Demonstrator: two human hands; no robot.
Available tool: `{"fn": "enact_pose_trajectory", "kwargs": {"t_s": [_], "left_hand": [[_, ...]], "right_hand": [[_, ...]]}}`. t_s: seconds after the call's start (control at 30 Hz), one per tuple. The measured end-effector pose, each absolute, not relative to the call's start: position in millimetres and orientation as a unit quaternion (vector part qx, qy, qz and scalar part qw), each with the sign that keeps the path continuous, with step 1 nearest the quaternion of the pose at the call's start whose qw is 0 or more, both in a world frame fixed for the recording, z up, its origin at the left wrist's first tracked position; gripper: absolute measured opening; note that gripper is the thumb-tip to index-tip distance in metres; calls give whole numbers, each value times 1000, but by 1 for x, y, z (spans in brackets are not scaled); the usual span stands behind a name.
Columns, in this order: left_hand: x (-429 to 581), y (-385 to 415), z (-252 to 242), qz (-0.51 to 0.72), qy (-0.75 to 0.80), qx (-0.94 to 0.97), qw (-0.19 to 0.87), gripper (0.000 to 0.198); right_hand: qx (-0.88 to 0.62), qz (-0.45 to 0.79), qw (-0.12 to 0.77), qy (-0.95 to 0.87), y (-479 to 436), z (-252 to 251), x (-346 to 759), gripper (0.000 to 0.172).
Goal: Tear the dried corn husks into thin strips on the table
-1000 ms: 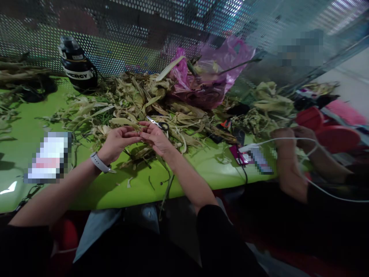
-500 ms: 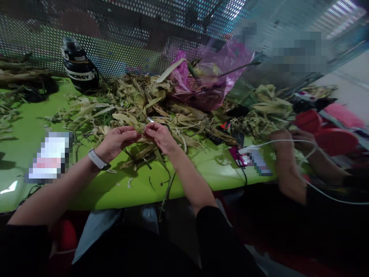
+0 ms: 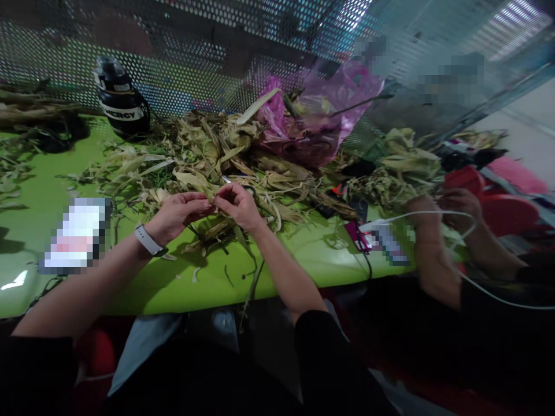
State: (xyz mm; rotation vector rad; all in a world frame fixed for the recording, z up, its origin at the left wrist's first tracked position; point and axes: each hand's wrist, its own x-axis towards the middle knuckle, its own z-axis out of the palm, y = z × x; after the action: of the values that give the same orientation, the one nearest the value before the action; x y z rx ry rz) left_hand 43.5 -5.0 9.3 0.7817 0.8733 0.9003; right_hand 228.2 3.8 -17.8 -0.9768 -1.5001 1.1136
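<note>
My left hand (image 3: 176, 215), with a white watch band (image 3: 147, 239) on its wrist, pinches a pale green husk piece (image 3: 195, 182) between thumb and fingers. Touching it from the right, my right hand (image 3: 240, 207) has its thumb and fingertips closed at the same piece's lower end. The fingertips of both hands nearly meet, and what lies between them is small. Behind and around the hands spreads a heap of dry husks and leaves (image 3: 208, 141). Scissors (image 3: 248, 189), partly covered, lie just behind my right hand.
A black bottle (image 3: 122, 110) stands at the back left, and a pixelated phone (image 3: 77, 234) lies at the left. Behind the heap is a pink plastic bag (image 3: 323, 127). Another person's hands (image 3: 427, 216) work at the right, beside a white cable (image 3: 466, 215) and red bowl (image 3: 509, 214).
My right hand has shifted slightly left and its fingers curl more at the husk piece. The husk tip has moved slightly right. The other person's farther hand has risen a little.
</note>
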Motion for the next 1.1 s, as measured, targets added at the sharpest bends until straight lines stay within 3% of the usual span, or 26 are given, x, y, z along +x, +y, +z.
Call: {"fn": "enact_pose_trajectory", "kwargs": {"t_s": [0.17,0.37,0.73,0.97,1.1], "left_hand": [[44,-5,11,411,399,375,729,25],[44,-7,10,420,391,409,709,32],[42,-3,10,418,396,385,721,34],[34,5,12,410,407,345,740,23],[32,6,12,378,414,343,754,22]], "right_hand": [[-388,365,518,-670,2,-26,227,30],[-393,305,525,-690,-1,-27,225,32],[-390,355,532,-663,2,-31,224,31],[-323,174,525,-768,2,-10,243,11],[-320,157,481,-801,2,-10,242,9]]}}
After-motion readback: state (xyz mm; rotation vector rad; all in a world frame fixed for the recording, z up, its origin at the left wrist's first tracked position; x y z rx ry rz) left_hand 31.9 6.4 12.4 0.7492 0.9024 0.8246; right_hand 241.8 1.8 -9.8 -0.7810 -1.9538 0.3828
